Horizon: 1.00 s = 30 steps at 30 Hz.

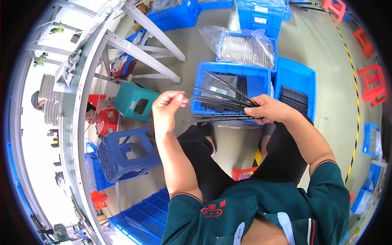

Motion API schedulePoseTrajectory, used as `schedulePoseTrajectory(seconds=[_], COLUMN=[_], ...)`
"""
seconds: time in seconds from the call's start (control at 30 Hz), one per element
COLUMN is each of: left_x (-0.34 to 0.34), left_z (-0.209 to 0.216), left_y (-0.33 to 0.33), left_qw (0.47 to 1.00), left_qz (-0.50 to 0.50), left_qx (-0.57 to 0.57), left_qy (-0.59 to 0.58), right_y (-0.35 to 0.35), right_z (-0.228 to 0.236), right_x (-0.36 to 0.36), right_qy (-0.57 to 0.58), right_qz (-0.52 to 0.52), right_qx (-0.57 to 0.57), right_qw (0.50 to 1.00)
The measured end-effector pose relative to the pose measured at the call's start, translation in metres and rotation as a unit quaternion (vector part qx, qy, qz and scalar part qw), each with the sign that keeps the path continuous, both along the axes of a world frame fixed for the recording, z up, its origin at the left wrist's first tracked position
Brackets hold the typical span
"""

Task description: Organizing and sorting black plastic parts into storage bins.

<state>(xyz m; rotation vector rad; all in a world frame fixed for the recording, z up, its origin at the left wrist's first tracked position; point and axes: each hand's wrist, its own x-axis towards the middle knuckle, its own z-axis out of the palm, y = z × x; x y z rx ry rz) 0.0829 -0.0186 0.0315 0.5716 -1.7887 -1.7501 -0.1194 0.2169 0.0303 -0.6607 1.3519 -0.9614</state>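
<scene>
My right hand is closed round the ends of several thin black rods, which fan out to the left. Beneath them stands a blue crate with a row of similar black rods and a clear plastic bag in it. My left hand is raised to the left of the rod tips and apart from them. Its fingers are curled in toward the thumb, and nothing shows between them. Another blue crate, just right of the first, has more black rods lying in it.
Behind, a crate of silvery rods lies under plastic film, near stacked blue crates. Left are a green stool, a blue stool and a white-framed workbench, with a person beyond. Red stools stand far right.
</scene>
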Motion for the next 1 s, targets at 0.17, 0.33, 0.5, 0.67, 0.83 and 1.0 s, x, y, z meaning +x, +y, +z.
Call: schedulePoseTrajectory(seconds=[0.17, 0.33, 0.5, 0.67, 0.83, 1.0], left_x=[-0.003, -0.005, -0.006, -0.008, -0.015, -0.009], left_z=[0.002, 0.002, 0.001, -0.001, -0.005, 0.001], left_y=[0.012, 0.017, 0.016, 0.019, 0.030, 0.021], left_qw=[0.998, 0.996, 0.995, 0.996, 0.992, 0.993], left_qz=[-0.026, -0.054, -0.046, -0.026, -0.031, -0.021], left_qx=[0.056, 0.065, 0.073, 0.051, 0.102, 0.057], left_qy=[0.017, -0.034, -0.055, -0.074, -0.061, -0.104], right_y=[-0.004, -0.005, -0.006, -0.008, -0.009, -0.008], right_z=[0.001, -0.003, -0.004, -0.015, -0.018, -0.016], right_x=[0.004, 0.004, 0.005, 0.008, 0.015, 0.011], right_qy=[0.070, 0.101, 0.127, 0.286, 0.272, 0.263], right_qz=[0.007, 0.013, 0.006, 0.008, -0.007, 0.007], right_qx=[0.007, -0.005, -0.007, -0.043, -0.030, -0.028], right_qw=[0.997, 0.995, 0.992, 0.957, 0.962, 0.964])
